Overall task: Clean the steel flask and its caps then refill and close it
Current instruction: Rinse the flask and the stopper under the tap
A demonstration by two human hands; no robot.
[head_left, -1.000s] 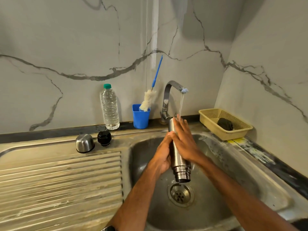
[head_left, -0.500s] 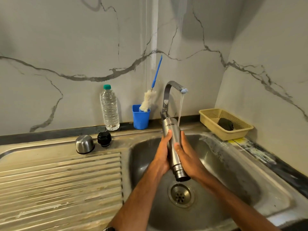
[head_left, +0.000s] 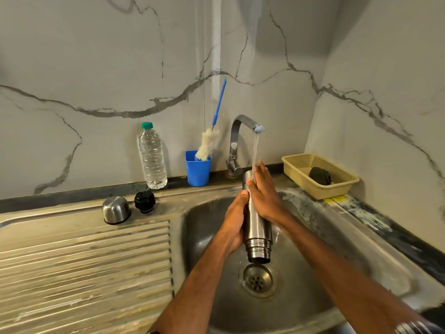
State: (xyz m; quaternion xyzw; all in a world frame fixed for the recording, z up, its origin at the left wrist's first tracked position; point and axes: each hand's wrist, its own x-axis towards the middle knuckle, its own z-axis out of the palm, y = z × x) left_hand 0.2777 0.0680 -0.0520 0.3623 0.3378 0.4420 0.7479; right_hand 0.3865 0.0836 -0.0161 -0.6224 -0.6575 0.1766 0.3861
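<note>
Now the steel flask [head_left: 258, 227] hangs mouth down over the sink [head_left: 337, 249], under water running from the tap [head_left: 237, 141]. The left hand [head_left: 234, 222] curls round it. The right hand [head_left: 265, 196] lies flat on it, fingers straight. A steel cap [head_left: 116, 210] and a black cap [head_left: 144, 201] sit on the ribbed counter [head_left: 84, 261], below a grey marble wall [head_left: 96, 56].

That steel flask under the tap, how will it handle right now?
Probably slippery: the flask is smooth steel with tap water running over it. Likely light, since its open mouth points down at the drain and should hold nothing.
</note>
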